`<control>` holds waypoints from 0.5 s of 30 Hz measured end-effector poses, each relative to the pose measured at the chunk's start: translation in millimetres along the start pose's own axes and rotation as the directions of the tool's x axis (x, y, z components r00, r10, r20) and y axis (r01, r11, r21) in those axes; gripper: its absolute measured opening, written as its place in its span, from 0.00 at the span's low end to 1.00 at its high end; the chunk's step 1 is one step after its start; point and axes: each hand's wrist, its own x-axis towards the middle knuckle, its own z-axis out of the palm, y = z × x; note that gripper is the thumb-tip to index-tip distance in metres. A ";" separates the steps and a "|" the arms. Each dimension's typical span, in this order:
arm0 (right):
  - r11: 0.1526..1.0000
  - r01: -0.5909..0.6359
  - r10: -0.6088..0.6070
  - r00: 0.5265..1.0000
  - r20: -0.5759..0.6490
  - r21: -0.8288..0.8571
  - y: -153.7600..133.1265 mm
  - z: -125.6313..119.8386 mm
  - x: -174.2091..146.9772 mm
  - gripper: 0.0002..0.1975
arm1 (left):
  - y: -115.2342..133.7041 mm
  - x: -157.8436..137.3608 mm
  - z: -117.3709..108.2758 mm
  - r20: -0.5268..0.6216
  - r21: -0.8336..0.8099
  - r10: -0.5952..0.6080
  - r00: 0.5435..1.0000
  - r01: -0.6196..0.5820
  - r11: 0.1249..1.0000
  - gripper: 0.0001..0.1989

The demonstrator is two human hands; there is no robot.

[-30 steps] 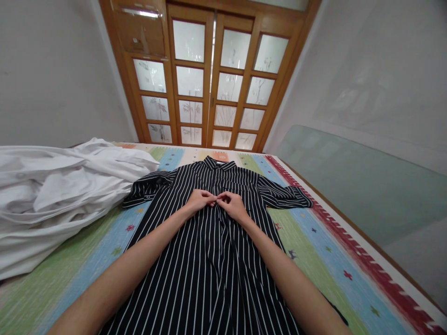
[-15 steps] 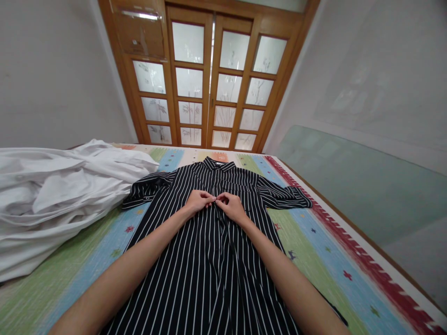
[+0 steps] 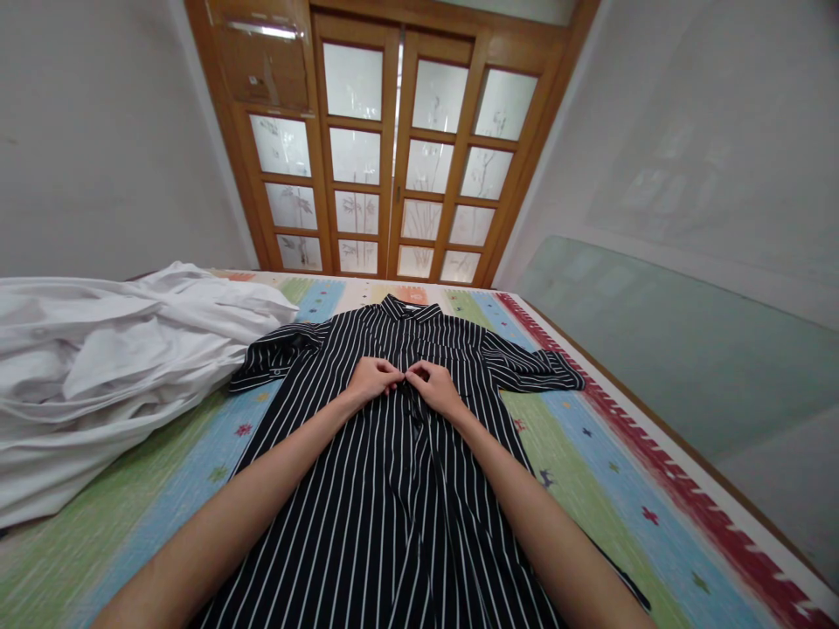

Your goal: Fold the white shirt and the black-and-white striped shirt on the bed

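A black shirt with white stripes lies front up, its collar at the far end and its sleeves spread to both sides. My left hand pinches the front edge at chest height. Opposite it, my right hand grips the same front opening between thumb and fingers. The fingertips of both hands almost meet over the middle of the shirt. Any button between them is too small to make out. Below my hands the cloth falls in loose folds.
A heap of white cloth lies on the left, touching the shirt's sleeve. Under everything is a colourful striped sheet. A pale green headboard-like panel runs along the right wall. Wooden doors with glass panes stand at the far end.
Both hands stay at the same spot on the shirt front, with only tiny shifts of the fingers. The shirt and white cloth have not moved.
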 end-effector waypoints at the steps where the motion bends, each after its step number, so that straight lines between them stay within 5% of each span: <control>1: 1.000 -0.004 0.004 1.000 0.002 -0.005 0.9 0.3 0.3 0.05 | -0.8 0.1 0.0 0.001 0.004 0.001 1.000 -0.001 1.000 0.05; 12: 0.998 -0.006 -0.001 0.993 -0.119 -0.056 -15.6 -7.2 -1.3 0.05 | -8.1 -1.2 -7.4 0.015 0.191 0.205 0.979 -0.204 0.960 0.07; 15: 0.994 0.029 -0.030 1.000 -0.007 -0.106 -35.2 -16.3 -8.8 0.03 | -5.1 -13.7 -13.5 0.087 0.292 0.269 0.959 -0.283 0.913 0.06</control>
